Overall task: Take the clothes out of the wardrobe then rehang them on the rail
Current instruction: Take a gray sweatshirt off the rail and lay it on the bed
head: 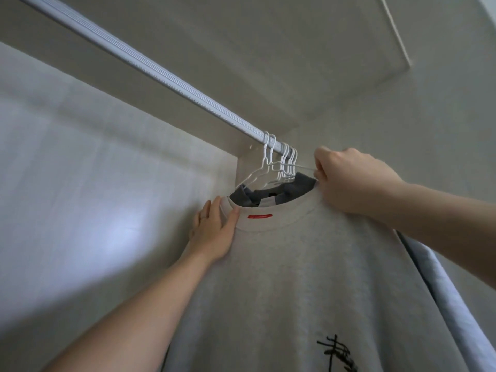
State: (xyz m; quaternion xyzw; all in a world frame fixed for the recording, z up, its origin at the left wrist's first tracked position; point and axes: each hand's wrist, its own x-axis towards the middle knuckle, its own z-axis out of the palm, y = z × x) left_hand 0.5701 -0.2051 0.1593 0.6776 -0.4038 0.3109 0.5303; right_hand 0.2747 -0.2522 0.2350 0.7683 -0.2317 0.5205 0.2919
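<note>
A light grey t-shirt (308, 277) with a red neck label and a black print hangs in front of me, nearest of the clothes on the rail (150, 68). Several white wire hangers (284, 162) hook over the rail's far end. My left hand (214, 232) holds the shirt's collar at its left side, thumb over the rim. My right hand (354, 181) pinches the shirt's right shoulder together with a white hanger wire. Dark grey garments (268, 193) show through the neck opening behind it.
The wardrobe's pale back wall (80, 170) fills the left. Its ceiling panel (295, 49) is above the rail. A light blue-grey fabric (456, 304) hangs at the right edge beside the shirt.
</note>
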